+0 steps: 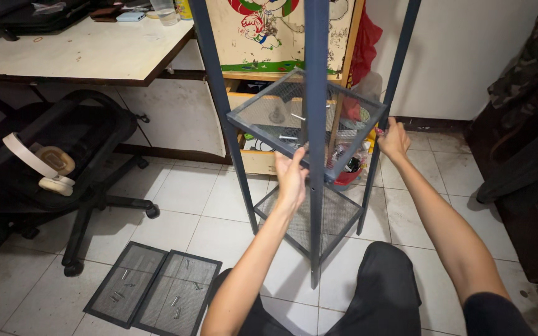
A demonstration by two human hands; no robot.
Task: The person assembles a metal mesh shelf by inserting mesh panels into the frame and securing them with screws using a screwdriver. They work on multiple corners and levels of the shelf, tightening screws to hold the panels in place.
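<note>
Both arms stretched forward, left hand (292,176) fingers curled, right hand (395,138) seemingly closed in a grip
</note>
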